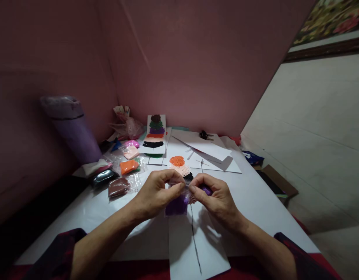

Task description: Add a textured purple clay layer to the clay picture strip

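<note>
My left hand (157, 192) and my right hand (215, 196) meet over a white sheet (194, 245) with a dark line drawn down it. Both pinch a small clear packet of purple clay (177, 205) at its top edge. A bit of purple clay (207, 190) shows under my right fingers. Just beyond my hands, on the sheet, lies a clay picture with orange (176, 160), peach and black layers.
Packets of orange (128, 166), brown (118, 187), black (104, 177) and pink clay lie at the left. A finished layered clay picture (155, 134) lies further back. White papers (208, 149) and scissors (205, 135) lie behind. A purple bin (73, 126) stands left.
</note>
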`<state>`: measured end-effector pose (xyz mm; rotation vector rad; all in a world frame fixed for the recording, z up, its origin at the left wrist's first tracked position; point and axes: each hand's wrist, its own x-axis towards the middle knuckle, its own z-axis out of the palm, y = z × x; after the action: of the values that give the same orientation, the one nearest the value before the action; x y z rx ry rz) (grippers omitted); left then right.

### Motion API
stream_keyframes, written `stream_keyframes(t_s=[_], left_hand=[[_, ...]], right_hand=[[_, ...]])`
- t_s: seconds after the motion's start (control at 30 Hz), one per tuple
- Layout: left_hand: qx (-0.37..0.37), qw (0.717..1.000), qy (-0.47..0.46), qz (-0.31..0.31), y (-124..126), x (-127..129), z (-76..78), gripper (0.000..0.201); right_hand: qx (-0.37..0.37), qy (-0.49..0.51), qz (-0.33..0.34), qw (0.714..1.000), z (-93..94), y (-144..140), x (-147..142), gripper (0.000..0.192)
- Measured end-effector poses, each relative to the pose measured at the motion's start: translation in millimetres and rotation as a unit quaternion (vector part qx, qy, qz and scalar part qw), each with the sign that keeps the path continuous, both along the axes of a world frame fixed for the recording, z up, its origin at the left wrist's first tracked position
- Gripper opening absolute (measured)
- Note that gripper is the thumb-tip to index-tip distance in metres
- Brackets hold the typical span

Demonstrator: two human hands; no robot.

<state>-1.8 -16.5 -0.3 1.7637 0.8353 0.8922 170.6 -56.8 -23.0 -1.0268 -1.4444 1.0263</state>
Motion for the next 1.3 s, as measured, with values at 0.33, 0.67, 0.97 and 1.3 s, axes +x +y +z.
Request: stream_keyframes(t_s=[0.33,0.67,0.97,1.3], left_hand=[[-0.123,0.987,-0.107,0.018,8.2,-6.6,-2.9,0.021],[-0.176,0.975,-0.135,0.004,6.9,-1.5,-5.3,0.025],[-0.189,0.969,-0.151,0.042,6.8,-0.5,-4.5,0.026],[-0.175,0.973,-0.148,0.031,6.5,0.0,-6.3,0.024]], right_hand=[[0.006,0.008,-0.054,0.999,4.4,8.9,10.5,0.020],[-0.093,0.130,-0.017,0.987,-0.5,11.3,7.4,0.028],[-0.117,0.115,-0.014,0.986,0.9,10.2,7.3,0.030],[-0.089,0.125,-0.023,0.988,-0.3,10.7,6.7,0.025]])
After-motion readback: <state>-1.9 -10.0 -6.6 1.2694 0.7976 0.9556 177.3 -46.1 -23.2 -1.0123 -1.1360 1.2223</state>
